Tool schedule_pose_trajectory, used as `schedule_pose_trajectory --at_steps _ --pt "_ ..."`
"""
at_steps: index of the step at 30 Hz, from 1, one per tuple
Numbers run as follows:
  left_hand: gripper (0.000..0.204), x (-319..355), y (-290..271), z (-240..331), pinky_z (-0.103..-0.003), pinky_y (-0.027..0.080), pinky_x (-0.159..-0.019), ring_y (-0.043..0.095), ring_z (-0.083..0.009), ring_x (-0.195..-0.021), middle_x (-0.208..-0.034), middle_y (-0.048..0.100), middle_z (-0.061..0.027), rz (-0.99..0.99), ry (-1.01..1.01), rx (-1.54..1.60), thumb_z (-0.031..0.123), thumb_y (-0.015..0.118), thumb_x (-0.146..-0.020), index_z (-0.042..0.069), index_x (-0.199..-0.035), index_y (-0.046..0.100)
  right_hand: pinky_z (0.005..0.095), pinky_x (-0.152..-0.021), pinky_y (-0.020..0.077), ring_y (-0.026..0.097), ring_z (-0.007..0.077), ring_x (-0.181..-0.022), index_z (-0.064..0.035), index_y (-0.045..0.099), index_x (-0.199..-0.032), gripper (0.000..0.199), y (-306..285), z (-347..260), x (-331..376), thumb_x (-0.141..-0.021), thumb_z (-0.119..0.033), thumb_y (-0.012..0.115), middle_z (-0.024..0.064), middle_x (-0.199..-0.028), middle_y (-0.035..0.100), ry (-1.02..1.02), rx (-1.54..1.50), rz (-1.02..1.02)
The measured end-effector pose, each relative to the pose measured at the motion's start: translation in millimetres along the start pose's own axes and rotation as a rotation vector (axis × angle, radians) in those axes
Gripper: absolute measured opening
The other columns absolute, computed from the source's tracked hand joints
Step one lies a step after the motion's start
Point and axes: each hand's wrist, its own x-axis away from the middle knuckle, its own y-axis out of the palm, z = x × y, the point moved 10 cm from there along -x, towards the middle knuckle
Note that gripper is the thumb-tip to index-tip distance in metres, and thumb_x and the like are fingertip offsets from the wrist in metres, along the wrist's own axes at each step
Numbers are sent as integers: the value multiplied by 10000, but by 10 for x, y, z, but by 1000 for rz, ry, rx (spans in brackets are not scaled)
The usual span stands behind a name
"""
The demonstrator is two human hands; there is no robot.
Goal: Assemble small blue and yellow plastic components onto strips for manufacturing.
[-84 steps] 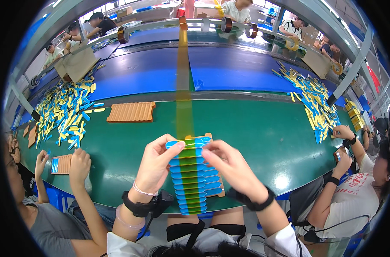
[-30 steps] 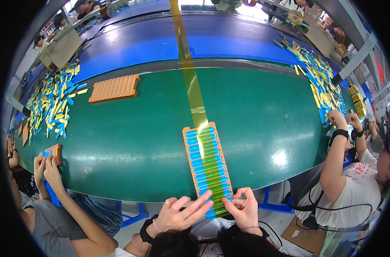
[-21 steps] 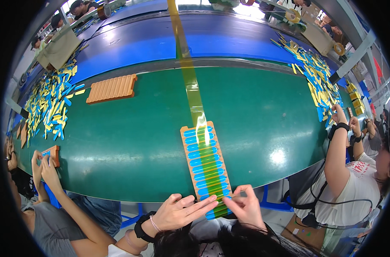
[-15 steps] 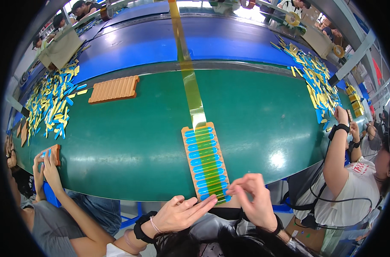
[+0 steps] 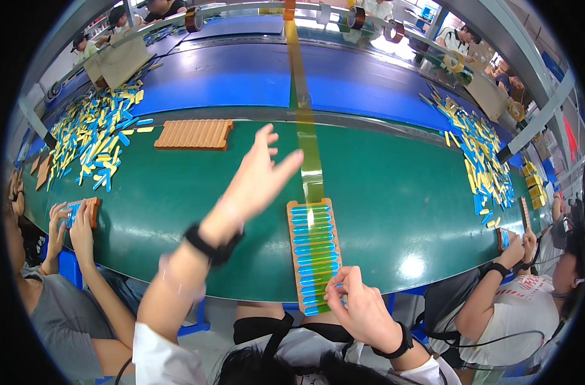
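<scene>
Head view: tape over the filled tray

Your orange tray (image 5: 327, 204) lies at the near edge of the green table (image 5: 395, 192), yellow tape (image 5: 309, 144) running down its blue strips (image 5: 302, 240). You seem to be at the taping step; the next move probably calls for gripping the tape beyond the tray while steadying its near end. Your left hand (image 5: 257, 176) hangs left of the tray's far end, fingers parted, thumb by the tape; contact can't be told. Your right hand (image 5: 360, 308) curls at the tray's near right corner; whether it pinches anything is unclear. Far left of the tray sits a grooved block (image 5: 193, 135); strip piles (image 5: 475, 160) flank both sides. The tape may obstruct your left arm.
</scene>
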Motion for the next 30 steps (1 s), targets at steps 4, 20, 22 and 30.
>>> schedule_pose_trajectory --at_steps 4,20,22,30 --pt "641 -433 434 -608 -319 446 -829 533 -244 -980 -1162 467 -206 -335 -498 677 365 594 -792 -76 -1181 340 367 -540 479 620 292 -702 6 329 -912 224 38 -155 -16 -809 -71 513 146 -747 579 -54 48 -44" --pt "227 -430 281 -184 -258 439 -565 584 -159 -624 -738 635 -138 63 84 -16 147 499 -840 -60 -846 591 464 -639 412 513 417 -745 9 324 -886 190 -403 -494 -1366 -767 -66 452 235 -852 499 -264 346 201" --pt "231 -437 266 -239 -276 447 -594 606 -193 -629 -755 639 -154 27 -19 -85 150 497 -836 -55 -834 601 420 -616 425 540 368 -699 5 340 -888 187 -486 -526 -1443 -752 -42 460 207 -828 505 -274 300 222" --pt "308 -437 -102 569 -294 382 -912 560 -196 -965 -996 599 -162 -170 76 726 202 447 -877 -63 -991 556 339 -676 448 549 268 -798 11 406 -1007 274 -869 125 -1147 -759 -46 507 168 -954 500 -137 110 241"
